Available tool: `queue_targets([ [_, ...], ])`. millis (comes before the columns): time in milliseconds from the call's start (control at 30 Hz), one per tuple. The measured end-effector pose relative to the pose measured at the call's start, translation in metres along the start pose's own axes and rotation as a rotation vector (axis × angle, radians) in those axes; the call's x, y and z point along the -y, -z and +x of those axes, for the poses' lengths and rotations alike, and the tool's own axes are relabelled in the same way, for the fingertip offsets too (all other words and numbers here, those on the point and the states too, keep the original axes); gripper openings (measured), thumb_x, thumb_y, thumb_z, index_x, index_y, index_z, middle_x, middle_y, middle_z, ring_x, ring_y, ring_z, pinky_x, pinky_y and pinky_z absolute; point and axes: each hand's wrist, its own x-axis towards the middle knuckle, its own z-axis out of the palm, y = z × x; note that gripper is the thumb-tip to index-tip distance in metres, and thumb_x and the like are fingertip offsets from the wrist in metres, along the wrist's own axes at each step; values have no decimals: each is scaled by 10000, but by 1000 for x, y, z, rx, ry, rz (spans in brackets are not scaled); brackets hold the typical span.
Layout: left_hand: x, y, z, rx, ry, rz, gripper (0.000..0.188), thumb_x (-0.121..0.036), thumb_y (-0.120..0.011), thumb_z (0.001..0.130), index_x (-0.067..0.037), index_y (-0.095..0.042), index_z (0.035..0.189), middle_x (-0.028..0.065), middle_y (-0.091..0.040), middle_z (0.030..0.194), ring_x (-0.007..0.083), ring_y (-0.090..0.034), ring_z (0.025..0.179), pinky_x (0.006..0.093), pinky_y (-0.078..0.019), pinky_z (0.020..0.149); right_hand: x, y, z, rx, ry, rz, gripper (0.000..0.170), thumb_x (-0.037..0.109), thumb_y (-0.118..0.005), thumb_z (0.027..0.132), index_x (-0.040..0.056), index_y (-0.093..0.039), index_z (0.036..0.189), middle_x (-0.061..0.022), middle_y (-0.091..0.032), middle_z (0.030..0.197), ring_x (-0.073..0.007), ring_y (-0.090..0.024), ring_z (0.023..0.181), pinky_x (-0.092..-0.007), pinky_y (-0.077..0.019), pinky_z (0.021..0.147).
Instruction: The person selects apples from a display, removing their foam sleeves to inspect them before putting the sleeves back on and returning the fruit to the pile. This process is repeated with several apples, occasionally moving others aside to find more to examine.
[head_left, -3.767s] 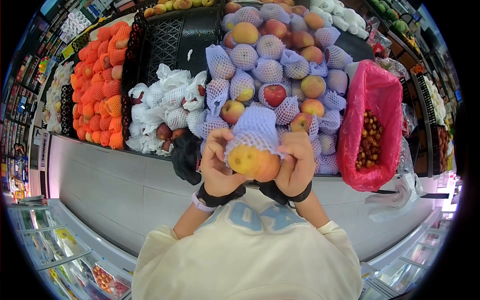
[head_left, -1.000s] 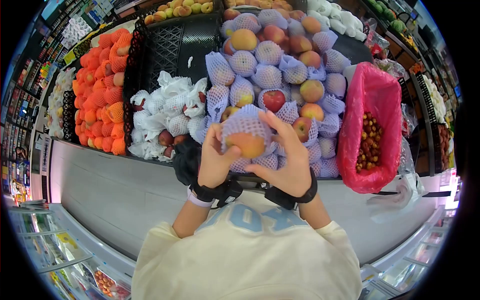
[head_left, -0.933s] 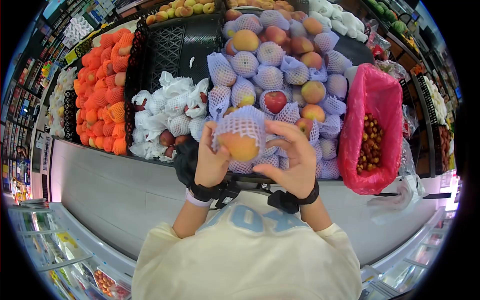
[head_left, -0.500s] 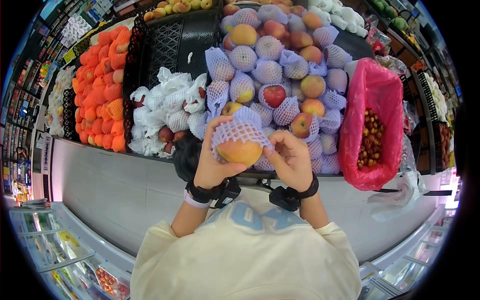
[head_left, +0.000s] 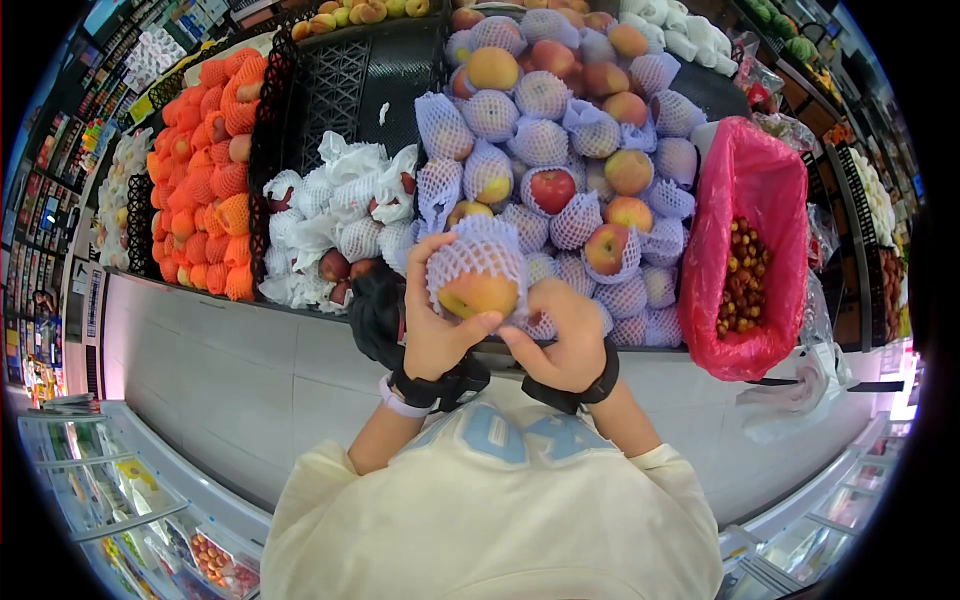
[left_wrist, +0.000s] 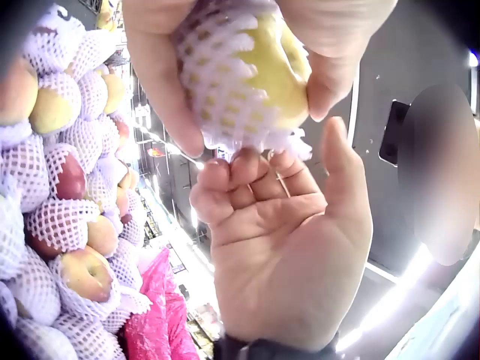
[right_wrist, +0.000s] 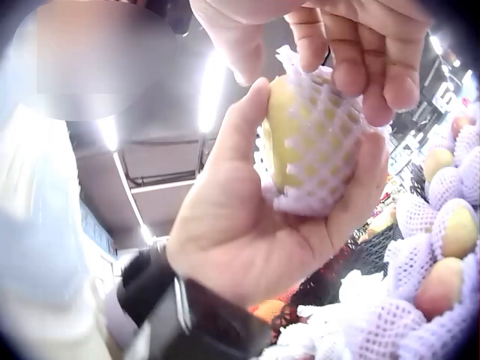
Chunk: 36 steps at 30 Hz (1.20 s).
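A yellow apple with a reddish blush point(head_left: 478, 295) sits in a white-lilac foam net point(left_wrist: 225, 82), one end of the fruit bare. My left hand point(head_left: 432, 325) grips it, thumb along the near side and fingers round the far side. At its right, my right hand point(head_left: 565, 335) has its fingertips at the net's fringed edge, the fingers bent and the thumb held apart from the net, as the left wrist view shows. From the right wrist view, the right fingers point(right_wrist: 349, 75) overlap the net's top while the left palm point(right_wrist: 255, 232) cups the apple from below.
Ahead lies a heap of netted apples point(head_left: 540, 140). White-wrapped fruit point(head_left: 340, 205) and orange-netted fruit point(head_left: 205, 180) are on the left. To the right stands a pink-lined bin point(head_left: 700, 250) holding small brown fruit point(head_left: 742, 275). A black bag-like bundle point(head_left: 375, 315) hangs beside the left hand.
Earlier both hands held the apple; then the right hand came away and pinched the net's edge. Now its thumb is off the net and the hand sits lower, while the left keeps its grip.
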Motion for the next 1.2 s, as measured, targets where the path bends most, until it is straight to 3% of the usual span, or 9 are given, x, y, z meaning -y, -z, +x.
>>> queue_targets([
  [67, 1, 3, -1, 75, -11, -46, 863, -163, -861, 622, -48, -375, 1325, 87, -446, 1249, 211, -496, 1148, 345, -421, 976, 7, 3, 8, -150, -326, 239, 317, 108, -762, 742, -26, -580, 964, -119, -565, 821, -216, -566, 692, -304, -484, 608],
  [100, 2, 5, -1, 76, -4, -48, 863, -163, -861, 622, -48, -375, 1325, 87, -446, 1249, 211, -496, 1148, 345, -421, 976, 8, 6, 12, -150, -332, 237, 317, 108, -762, 742, -26, -580, 964, -119, -565, 821, -216, -566, 692, -304, -484, 608],
  [167, 5, 12, 1, 188, -13, -48, 868, -164, -880, 603, -49, -399, 1317, 84, -444, 1258, 206, -487, 1159, 345, -408, 986, 3, 11, 24, -125, -197, 272, 380, 145, -777, 743, -22, -611, 1042, -96, -580, 841, -184, -567, 686, -297, -488, 602],
  [200, 6, 15, 1, 191, -14, -50, 868, -164, -880, 603, -49, -399, 1317, 84, -444, 1258, 206, -487, 1159, 345, -408, 986, 3, 14, 26, -114, -116, 186, 351, 63, -725, 773, 2, -627, 1104, -111, -587, 841, -224, -583, 678, -308, -491, 601],
  [300, 5, 16, -1, 218, -55, -19, 853, -172, -891, 588, -46, -428, 1294, 89, -441, 1263, 206, -480, 1165, 346, -402, 990, -1, 8, 22, -176, -69, 10, 261, -26, -675, 772, -18, -634, 1030, -142, -596, 847, -275, -601, 702, -331, -498, 619],
  [600, 7, -8, -9, -57, -250, 196, 850, -165, -884, 576, -34, -436, 1286, 101, -439, 1269, 216, -472, 1172, 361, -404, 994, -10, -8, 12, -401, 174, -207, 285, -164, -567, 691, -63, -589, 958, -180, -604, 828, -336, -608, 711, -372, -506, 616],
  [800, -2, -16, -6, -124, -195, 161, 831, -102, -849, 620, -39, -403, 1318, 118, -446, 1282, 232, -492, 1169, 366, -410, 997, -6, -12, 7, -287, 264, -287, 347, -164, -579, 657, -69, -595, 990, -175, -612, 849, -312, -605, 683, -366, -510, 580],
  [1033, 2, -13, -4, -125, -74, 161, 760, -22, -768, 688, -43, -373, 1337, 121, -446, 1286, 221, -497, 1155, 351, -415, 990, -9, -17, 6, -267, 253, -194, 342, -118, -633, 674, -70, -606, 1012, -170, -616, 868, -303, -611, 691, -344, -510, 576],
  [1200, 10, -7, -1, -129, -9, 58, 721, 15, -715, 727, -44, -349, 1345, 120, -429, 1289, 213, -483, 1162, 346, -411, 993, -5, -14, 10, -189, 49, 3, 309, -108, -635, 693, -51, -628, 996, -180, -621, 887, -315, -627, 735, -348, -521, 629],
])
